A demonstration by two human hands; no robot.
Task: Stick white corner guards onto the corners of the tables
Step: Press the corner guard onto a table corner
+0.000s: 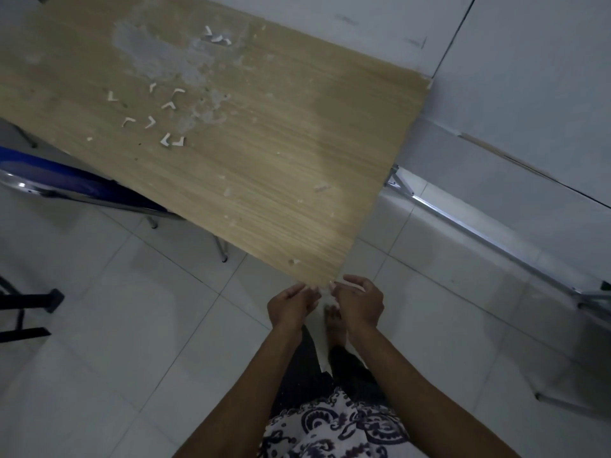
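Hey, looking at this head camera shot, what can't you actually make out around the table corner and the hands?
- Head view: the near table corner is covered by the left hand and right hand, so whether a guard is on it cannot be told.
- Dim light and blur hide how the fingertips lie.
- The loose corner guards are too small to show any adhesive backing.
- The blue chair is cut off by the left edge.

The counter point(264, 153) runs off the top and left edges; its near corner point(325, 285) is hidden between both hands.
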